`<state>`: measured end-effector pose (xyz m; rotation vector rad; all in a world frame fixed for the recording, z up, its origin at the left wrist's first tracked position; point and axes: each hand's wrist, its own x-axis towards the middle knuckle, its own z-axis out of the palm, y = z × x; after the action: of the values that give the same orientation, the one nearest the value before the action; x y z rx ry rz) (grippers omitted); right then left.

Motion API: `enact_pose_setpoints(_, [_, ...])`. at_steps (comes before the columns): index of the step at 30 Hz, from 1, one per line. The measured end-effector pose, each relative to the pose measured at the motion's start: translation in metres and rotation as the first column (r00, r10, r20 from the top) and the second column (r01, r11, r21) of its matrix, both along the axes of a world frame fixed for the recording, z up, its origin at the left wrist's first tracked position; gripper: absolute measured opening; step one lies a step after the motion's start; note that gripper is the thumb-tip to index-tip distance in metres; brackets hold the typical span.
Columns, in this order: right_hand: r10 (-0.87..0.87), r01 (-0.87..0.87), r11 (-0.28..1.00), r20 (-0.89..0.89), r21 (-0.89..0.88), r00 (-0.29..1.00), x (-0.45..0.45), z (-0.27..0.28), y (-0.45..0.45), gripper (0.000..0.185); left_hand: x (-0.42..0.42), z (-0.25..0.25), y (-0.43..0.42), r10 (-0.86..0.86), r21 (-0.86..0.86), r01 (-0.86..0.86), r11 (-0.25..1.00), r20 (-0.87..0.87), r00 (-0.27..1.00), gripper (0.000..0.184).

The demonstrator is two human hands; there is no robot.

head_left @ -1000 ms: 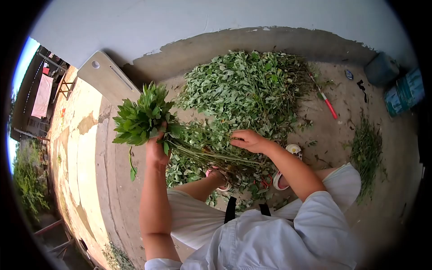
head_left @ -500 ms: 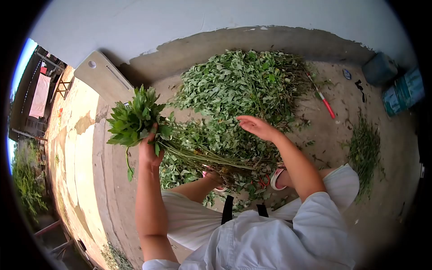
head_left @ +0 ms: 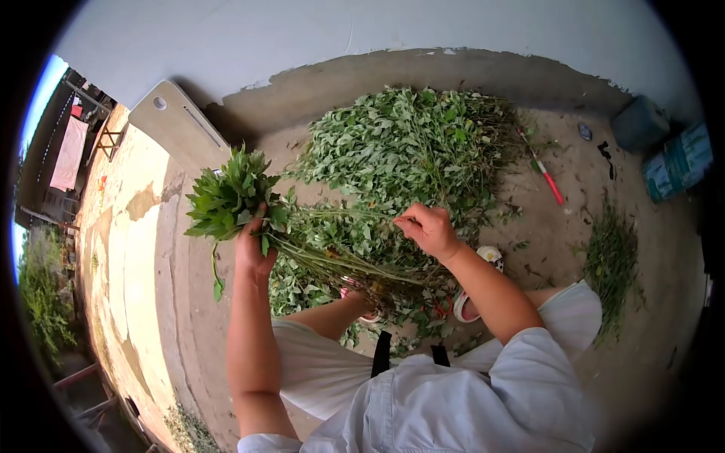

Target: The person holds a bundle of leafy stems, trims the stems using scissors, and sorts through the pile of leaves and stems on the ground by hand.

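Between the fingers of the left hand point(head_left: 257, 240), the bunch point(head_left: 230, 198) is clamped just under its leafy head, and its long stems point(head_left: 340, 262) go slantwise, loosely spread, to pass below the right hand point(head_left: 429, 230). The right fingers are pressed together, as it seems on the end of one thin stem point(head_left: 379, 215), apart from the others. In my judgement, this stem could snap if the right fingers pulled sharply against the left grip. If that grip became loose, the bunch could slide apart, because no tie is seen around it; one sprig point(head_left: 215, 264) hangs down below the left fingers. The stem ends could also catch in the loose leaves point(head_left: 415, 326), nearer to the body than the right fingers. The head is a thick rosette of dark, toothed leaves; the stems are slender and slightly bent. Beyond the right fingers, the heap point(head_left: 408, 151) looks paler, matt and limp, and it lies on the rough floor point(head_left: 200, 332).
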<state>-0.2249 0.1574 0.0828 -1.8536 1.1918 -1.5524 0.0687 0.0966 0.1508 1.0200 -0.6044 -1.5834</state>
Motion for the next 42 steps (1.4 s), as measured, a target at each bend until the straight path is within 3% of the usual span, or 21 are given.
enact_pose_setpoints(1, [-0.047,0.030,0.994,0.160,0.106,0.986,-0.001,-0.001,-0.001,0.017,0.001,-0.001,0.000,-0.007,-0.011,0.007,1.000,0.004,1.000,0.022])
enact_pose_setpoints(3, [-0.327,0.067,0.907,0.596,0.416,0.733,-0.019,0.010,-0.006,0.025,0.011,-0.001,-0.005,0.002,-0.016,-0.003,1.000,-0.070,0.998,0.021])
enact_pose_setpoints(5, [-0.509,0.248,0.859,0.693,0.448,0.510,-0.052,0.002,-0.020,0.026,0.016,0.001,-0.005,0.019,-0.019,-0.021,1.000,-0.126,0.992,0.018])
enact_pose_setpoints(6, [-0.413,0.126,0.908,0.804,0.399,0.429,-0.068,-0.001,-0.021,0.021,0.015,0.001,-0.004,0.026,-0.020,-0.029,0.999,-0.127,0.992,0.018])
enact_pose_setpoints(8, [-0.149,-0.239,0.867,0.685,0.438,0.713,-0.078,-0.012,-0.029,0.023,0.005,0.003,-0.001,-0.026,0.001,0.026,1.000,-0.089,0.996,0.019])
enact_pose_setpoints(9, [0.102,-0.126,0.793,0.073,0.596,0.992,-0.066,-0.004,-0.025,0.050,-0.004,0.008,0.002,0.022,0.038,-0.020,0.999,-0.047,0.999,0.021])
enact_pose_setpoints(10, [0.293,0.092,0.718,-0.419,0.690,0.860,-0.056,-0.001,-0.019,0.074,-0.009,0.010,0.002,-0.012,0.033,0.013,0.999,-0.027,1.000,0.024])
enact_pose_setpoints(13, [0.327,0.090,0.709,-0.440,0.699,0.836,-0.020,0.017,-0.033,0.079,-0.020,0.020,0.006,-0.007,0.032,0.005,0.999,0.047,0.999,0.024])
enact_pose_setpoints(15, [0.369,-0.352,0.762,0.083,0.543,0.926,0.007,0.033,-0.042,0.082,-0.021,0.023,0.008,-0.063,0.006,0.063,0.998,0.066,0.996,0.026])
enact_pose_setpoints(21, [0.699,-0.607,0.598,0.031,0.523,0.714,0.085,0.124,-0.047,0.076,-0.033,0.035,0.010,-0.064,-0.118,0.064,0.991,0.007,0.998,0.031])
enact_pose_setpoints(24, [0.716,-0.513,0.615,-0.151,0.599,0.682,0.118,0.106,-0.057,0.069,-0.040,0.038,0.013,-0.008,-0.116,0.014,0.993,0.049,0.999,0.032])
enact_pose_setpoints(25, [0.502,-0.329,0.793,-0.244,0.513,0.830,0.124,0.113,-0.041,0.050,-0.039,0.033,0.010,-0.005,-0.117,0.009,0.993,0.029,1.000,0.033])
enact_pose_setpoints(30, [0.509,-0.393,0.698,-0.028,0.598,0.861,0.136,0.089,-0.047,0.030,-0.039,0.042,0.013,-0.067,-0.061,0.081,0.995,0.200,0.978,0.031])
enact_pose_setpoints(32, [0.356,-0.218,0.814,-0.165,0.538,0.920,0.127,0.099,-0.043,0.028,-0.048,0.050,0.016,0.014,-0.286,0.087,0.954,0.331,0.944,0.049])
enact_pose_setpoints(33, [0.356,-0.248,0.757,-0.062,0.604,0.933,0.119,0.114,-0.045,0.033,-0.054,0.057,0.019,0.023,-0.337,0.095,0.937,0.330,0.944,0.056])
enact_pose_setpoints(36, [0.254,-0.167,0.799,-0.072,0.578,0.964,0.090,0.153,-0.066,0.035,-0.061,0.059,0.022,-0.007,-0.411,0.181,0.893,0.392,0.920,0.090])
enact_pose_setpoints(37, [0.231,-0.213,0.824,0.033,0.525,0.973,0.083,0.178,-0.064,0.023,-0.072,0.064,0.024,-0.106,-0.383,0.267,0.884,0.393,0.913,0.084])
enact_pose_setpoints(38, [0.228,-0.201,0.883,-0.015,0.425,0.973,0.069,0.196,-0.083,0.018,-0.083,0.069,0.026,-0.203,-0.354,0.353,0.866,0.396,0.896,0.078])
enact_pose_setpoints(40, [0.270,-0.277,0.914,0.064,0.296,0.961,0.070,0.237,-0.075,0.016,-0.107,0.089,0.024,-0.281,-0.446,0.436,0.782,0.373,0.885,0.086])
enact_pose_setpoints(41, [0.341,-0.338,0.939,-0.056,0.059,0.938,0.071,0.239,-0.086,0.018,-0.114,0.109,0.023,-0.316,-0.459,0.447,0.767,0.336,0.887,0.071])
enact_pose_setpoints(42, [0.268,-0.265,0.963,-0.204,0.043,0.942,0.070,0.260,-0.075,0.023,-0.120,0.127,0.022,-0.272,-0.483,0.393,0.783,0.303,0.913,0.054])
